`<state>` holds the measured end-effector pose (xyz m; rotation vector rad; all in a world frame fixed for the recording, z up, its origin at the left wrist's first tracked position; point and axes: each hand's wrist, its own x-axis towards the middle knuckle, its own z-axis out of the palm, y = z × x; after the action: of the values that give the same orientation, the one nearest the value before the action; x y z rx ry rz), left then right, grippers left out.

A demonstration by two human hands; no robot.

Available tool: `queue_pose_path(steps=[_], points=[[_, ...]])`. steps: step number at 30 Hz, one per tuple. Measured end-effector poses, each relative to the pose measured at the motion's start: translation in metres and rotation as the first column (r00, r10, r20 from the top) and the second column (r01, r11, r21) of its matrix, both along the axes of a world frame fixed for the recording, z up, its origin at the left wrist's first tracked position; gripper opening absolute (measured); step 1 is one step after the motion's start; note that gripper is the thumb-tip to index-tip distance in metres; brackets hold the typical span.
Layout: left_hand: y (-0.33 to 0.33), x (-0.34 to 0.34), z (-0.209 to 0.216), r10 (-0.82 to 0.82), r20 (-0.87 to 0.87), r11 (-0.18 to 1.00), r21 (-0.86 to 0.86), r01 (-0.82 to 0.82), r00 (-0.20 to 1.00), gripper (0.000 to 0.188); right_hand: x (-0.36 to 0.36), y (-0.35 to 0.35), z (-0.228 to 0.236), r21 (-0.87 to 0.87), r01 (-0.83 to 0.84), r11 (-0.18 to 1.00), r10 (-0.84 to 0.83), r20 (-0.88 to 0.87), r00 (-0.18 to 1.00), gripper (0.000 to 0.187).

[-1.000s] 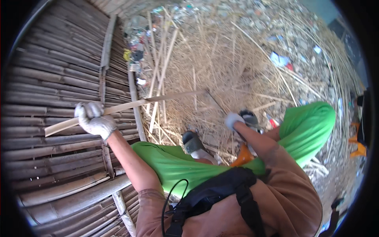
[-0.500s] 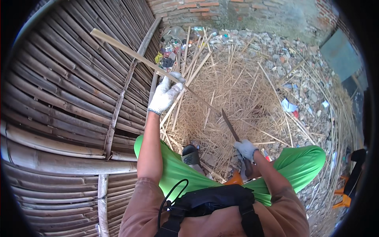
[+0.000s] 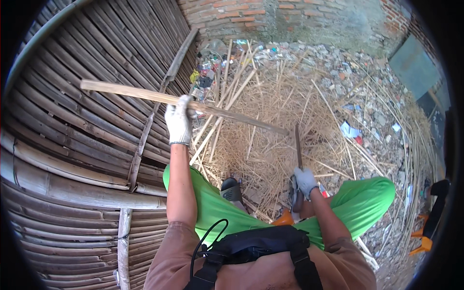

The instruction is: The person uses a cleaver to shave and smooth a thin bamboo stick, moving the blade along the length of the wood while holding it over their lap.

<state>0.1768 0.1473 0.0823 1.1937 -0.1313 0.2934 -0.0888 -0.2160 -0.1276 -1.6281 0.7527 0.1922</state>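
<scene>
My left hand [image 3: 179, 122], in a white glove, is closed round a long, flat bamboo strip [image 3: 232, 115]. The strip slants across in front of me, its pale end out to the left and its darker end near the middle. Lower on the right, my gloved right hand [image 3: 305, 181] grips a machete [image 3: 298, 147], its dark blade pointing away from me. The blade stands close to the strip's far right end; whether they touch I cannot tell. Thin bamboo shavings [image 3: 275, 106] lie heaped beneath both.
A slatted bamboo wall [image 3: 87, 111] rises close on my left, and a brick wall [image 3: 241, 14] stands at the back. Several split bamboo strips [image 3: 237, 89] lie beyond my left hand. Rubble [image 3: 377, 113] and litter cover the ground at right. An orange stool [image 3: 285, 218] shows between my legs.
The left hand has moved left and a little nearer, swinging the strip's left end down to lie flatter across. The machete has turned more upright, and the right hand has shifted slightly right.
</scene>
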Motion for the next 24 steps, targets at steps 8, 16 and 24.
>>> queue_pose_path(steps=[8, 16, 24], points=[[-0.057, -0.033, -0.08, -0.207, -0.337, 0.898, 0.306, 0.315, 0.918, 0.04, 0.009, -0.002, -0.007, 0.024, 0.017, 1.0, -0.019, 0.096, 0.995, 0.044], [-0.054, -0.047, -0.081, -0.247, -0.109, 0.879, -0.443, 0.175, 0.963, 0.031, 0.055, 0.093, 0.053, -0.529, -0.265, 0.806, 0.397, 0.152, 0.905, 0.037], [-0.06, -0.049, -0.097, -0.061, -0.312, 0.846, -0.521, -0.117, 0.948, 0.036, 0.035, -0.012, -0.094, -0.649, -0.346, 0.677, 0.237, -0.252, 0.938, 0.037]])
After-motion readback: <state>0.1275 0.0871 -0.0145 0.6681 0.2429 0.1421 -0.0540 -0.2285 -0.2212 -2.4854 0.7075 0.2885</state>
